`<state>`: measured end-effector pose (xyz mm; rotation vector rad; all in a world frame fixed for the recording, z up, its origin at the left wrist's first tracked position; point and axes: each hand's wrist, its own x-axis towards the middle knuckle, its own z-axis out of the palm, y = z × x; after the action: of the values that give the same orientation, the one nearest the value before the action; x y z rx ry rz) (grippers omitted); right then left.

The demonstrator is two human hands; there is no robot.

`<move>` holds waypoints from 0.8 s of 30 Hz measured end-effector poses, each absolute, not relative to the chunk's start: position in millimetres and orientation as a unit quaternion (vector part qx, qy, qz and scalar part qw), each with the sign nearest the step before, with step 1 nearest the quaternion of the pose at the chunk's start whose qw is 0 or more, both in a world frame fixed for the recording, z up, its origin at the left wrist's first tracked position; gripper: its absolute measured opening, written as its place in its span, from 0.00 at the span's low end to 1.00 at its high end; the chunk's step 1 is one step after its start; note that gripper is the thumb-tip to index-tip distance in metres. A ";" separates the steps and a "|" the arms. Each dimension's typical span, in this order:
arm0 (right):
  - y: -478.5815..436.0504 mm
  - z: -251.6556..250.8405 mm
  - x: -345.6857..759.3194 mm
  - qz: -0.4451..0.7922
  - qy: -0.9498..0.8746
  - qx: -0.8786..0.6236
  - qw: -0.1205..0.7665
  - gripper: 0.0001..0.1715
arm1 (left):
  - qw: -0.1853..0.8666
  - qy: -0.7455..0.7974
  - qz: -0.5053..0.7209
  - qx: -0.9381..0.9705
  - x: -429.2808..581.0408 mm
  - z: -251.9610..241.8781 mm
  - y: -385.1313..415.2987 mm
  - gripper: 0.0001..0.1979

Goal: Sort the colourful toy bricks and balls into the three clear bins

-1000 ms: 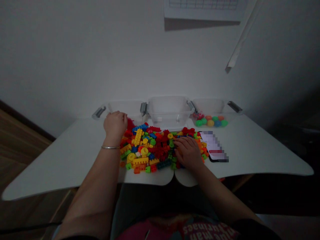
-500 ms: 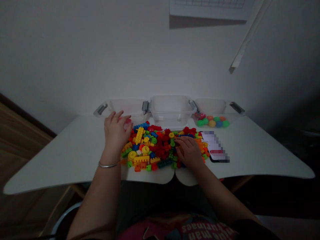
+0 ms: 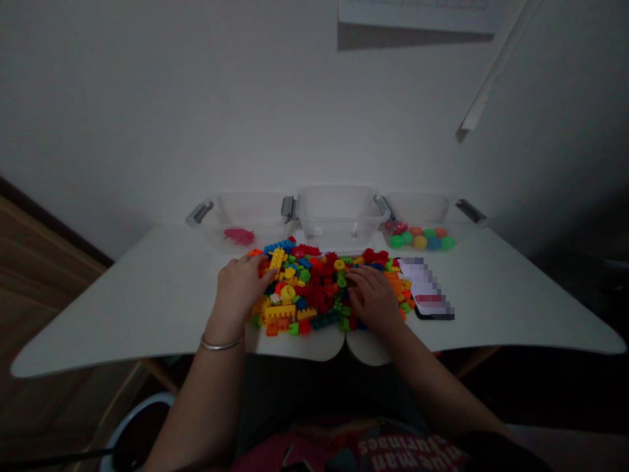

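Note:
A heap of bright plastic building blocks [image 3: 295,295] in red, yellow, green, blue and orange lies at the middle of the table's front. My left hand [image 3: 240,285] is at the heap's left side, thumb and fingers apart around a yellow block [image 3: 277,261], with nothing seen in its grasp. On the right side of the heap rests my right hand [image 3: 376,298], fingers loosely stretched over the blocks; its fingertips are near small green pieces [image 3: 341,280]. What lies under the right palm is hidden.
Three clear boxes stand along the wall: the left box [image 3: 250,210] holds a pink item [image 3: 238,236], the middle box [image 3: 339,203] is see-through, and the right box [image 3: 417,206] holds several coloured balls [image 3: 420,242]. A phone [image 3: 426,288] lies right of the blocks.
My left hand has come down and toward me from beside the left box to the blocks, uncovering the pink item. My right hand has stayed nearly still.

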<state>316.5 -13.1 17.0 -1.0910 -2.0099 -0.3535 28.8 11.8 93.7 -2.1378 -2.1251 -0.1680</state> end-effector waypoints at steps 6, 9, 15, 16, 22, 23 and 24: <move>-12.8 15.3 316.1 -0.136 -0.798 -0.436 0.394 0.15 | 0.030 -0.705 -0.029 -0.708 29.8 93.6 13.1 0.24; -12.5 14.8 316.4 -0.133 -0.798 -0.436 0.394 0.14 | 0.016 -0.705 -0.039 -0.708 30.8 95.3 14.2 0.23; -12.4 16.1 317.2 -0.130 -0.801 -0.432 0.395 0.13 | -0.015 -0.729 -0.053 -0.682 30.4 91.9 17.6 0.24; -12.5 16.4 317.2 -0.128 -0.800 -0.433 0.395 0.13 | -0.017 -0.731 -0.048 -0.680 30.3 91.1 18.0 0.24; -13.3 16.8 317.3 -0.124 -0.798 -0.437 0.397 0.13 | -0.043 -0.749 -0.056 -0.658 30.4 88.9 19.1 0.23; -13.2 16.7 317.3 -0.126 -0.798 -0.435 0.398 0.13 | -0.055 -0.754 -0.061 -0.652 30.4 88.9 19.1 0.23; -13.1 16.6 317.3 -0.126 -0.798 -0.434 0.399 0.13 | -0.067 -0.758 -0.067 -0.646 30.4 89.0 19.0 0.23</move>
<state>317.3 -13.1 16.6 -1.0990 -2.0195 -0.3201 30.4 19.0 89.0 -2.1194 -2.4868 -0.2211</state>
